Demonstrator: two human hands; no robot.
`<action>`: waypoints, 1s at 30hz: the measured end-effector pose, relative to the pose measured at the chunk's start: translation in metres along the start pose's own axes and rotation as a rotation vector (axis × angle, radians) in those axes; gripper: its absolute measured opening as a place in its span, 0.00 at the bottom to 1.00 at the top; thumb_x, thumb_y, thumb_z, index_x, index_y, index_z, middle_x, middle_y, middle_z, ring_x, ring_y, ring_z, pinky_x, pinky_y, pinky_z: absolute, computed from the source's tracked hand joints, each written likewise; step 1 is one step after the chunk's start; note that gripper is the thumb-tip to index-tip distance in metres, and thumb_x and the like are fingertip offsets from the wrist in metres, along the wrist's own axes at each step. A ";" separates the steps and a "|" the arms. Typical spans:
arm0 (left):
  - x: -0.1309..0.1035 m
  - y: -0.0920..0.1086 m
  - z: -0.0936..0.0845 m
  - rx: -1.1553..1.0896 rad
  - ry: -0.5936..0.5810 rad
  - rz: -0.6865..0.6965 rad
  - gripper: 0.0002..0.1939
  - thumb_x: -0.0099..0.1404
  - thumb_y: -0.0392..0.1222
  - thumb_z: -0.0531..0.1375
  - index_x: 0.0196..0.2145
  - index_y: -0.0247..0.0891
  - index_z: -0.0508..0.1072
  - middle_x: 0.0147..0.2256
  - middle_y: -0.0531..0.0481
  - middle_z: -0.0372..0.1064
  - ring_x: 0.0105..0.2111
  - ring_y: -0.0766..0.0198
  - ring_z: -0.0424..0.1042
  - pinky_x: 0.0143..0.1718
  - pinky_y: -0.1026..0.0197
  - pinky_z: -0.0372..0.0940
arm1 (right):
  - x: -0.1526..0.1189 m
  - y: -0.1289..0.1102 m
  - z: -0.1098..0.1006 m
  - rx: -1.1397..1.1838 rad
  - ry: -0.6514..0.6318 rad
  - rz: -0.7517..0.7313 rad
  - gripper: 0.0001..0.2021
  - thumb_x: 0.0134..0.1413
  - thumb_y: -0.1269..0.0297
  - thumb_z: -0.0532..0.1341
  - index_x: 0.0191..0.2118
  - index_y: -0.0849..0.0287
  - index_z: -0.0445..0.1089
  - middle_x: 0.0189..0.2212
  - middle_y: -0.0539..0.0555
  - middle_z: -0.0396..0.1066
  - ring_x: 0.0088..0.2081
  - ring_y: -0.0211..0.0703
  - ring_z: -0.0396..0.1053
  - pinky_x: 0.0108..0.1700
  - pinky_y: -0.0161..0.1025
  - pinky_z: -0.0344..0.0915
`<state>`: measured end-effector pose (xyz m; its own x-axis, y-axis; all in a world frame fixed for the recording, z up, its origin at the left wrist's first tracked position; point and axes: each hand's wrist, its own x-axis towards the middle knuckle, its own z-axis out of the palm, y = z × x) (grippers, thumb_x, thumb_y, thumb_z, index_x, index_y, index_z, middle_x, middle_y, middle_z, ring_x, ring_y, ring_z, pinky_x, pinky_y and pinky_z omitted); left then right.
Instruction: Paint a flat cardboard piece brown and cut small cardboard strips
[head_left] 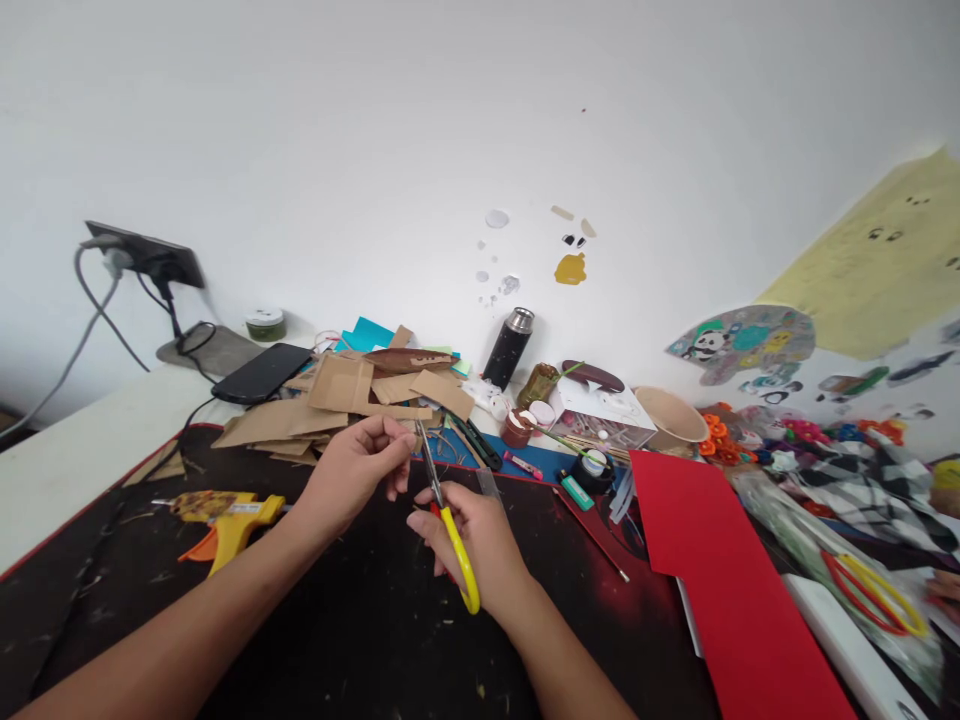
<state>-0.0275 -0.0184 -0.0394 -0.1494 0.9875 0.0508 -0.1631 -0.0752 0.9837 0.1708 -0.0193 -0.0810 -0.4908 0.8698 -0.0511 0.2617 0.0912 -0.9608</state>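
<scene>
My right hand [480,535] is closed around a pair of scissors [457,550] with a yellow handle loop and a bit of red showing below. The blades point up and away, with their tips close to the fingertips of my left hand [367,462]. My left thumb and forefinger are pinched together; whatever lies between them is too small to make out. A yellow hot glue gun [236,515] with an orange trigger lies on the black mat [360,620], left of my left forearm. Just beyond my left hand is a heap of cut cardboard [337,385].
A black thermos [510,350] stands against the wall. Right of my hands are a pencil [600,545], a glass jar [538,385] and a large red sheet [735,590]. A black phone-like slab [262,372] and cables lie at the left, below a power strip [146,255].
</scene>
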 end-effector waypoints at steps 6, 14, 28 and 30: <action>-0.001 0.002 -0.001 0.014 -0.009 -0.001 0.24 0.58 0.60 0.77 0.30 0.43 0.72 0.18 0.58 0.71 0.16 0.67 0.69 0.17 0.66 0.63 | 0.000 0.001 -0.001 -0.079 0.026 -0.037 0.27 0.63 0.34 0.71 0.48 0.56 0.81 0.24 0.47 0.70 0.20 0.37 0.66 0.23 0.33 0.62; 0.000 0.002 -0.003 0.053 -0.021 -0.010 0.23 0.59 0.60 0.76 0.31 0.43 0.72 0.19 0.58 0.71 0.17 0.66 0.69 0.17 0.66 0.63 | 0.001 0.000 -0.003 -0.122 0.068 -0.090 0.23 0.65 0.37 0.71 0.41 0.56 0.81 0.23 0.46 0.67 0.23 0.37 0.61 0.26 0.34 0.59; 0.001 0.001 -0.004 0.043 -0.029 -0.021 0.24 0.58 0.61 0.77 0.30 0.43 0.72 0.19 0.58 0.71 0.17 0.66 0.69 0.17 0.66 0.61 | 0.001 0.000 -0.002 -0.137 0.102 -0.122 0.19 0.64 0.43 0.71 0.38 0.57 0.80 0.23 0.46 0.67 0.25 0.38 0.60 0.30 0.35 0.58; 0.001 0.001 -0.004 0.040 -0.031 -0.023 0.24 0.58 0.60 0.78 0.30 0.43 0.73 0.19 0.58 0.71 0.17 0.66 0.69 0.17 0.66 0.61 | 0.001 0.000 -0.003 -0.143 0.095 -0.128 0.19 0.64 0.44 0.71 0.38 0.57 0.80 0.23 0.46 0.67 0.25 0.38 0.60 0.30 0.35 0.59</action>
<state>-0.0321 -0.0182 -0.0388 -0.1156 0.9928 0.0323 -0.1269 -0.0470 0.9908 0.1723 -0.0169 -0.0802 -0.4489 0.8878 0.1017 0.3206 0.2663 -0.9090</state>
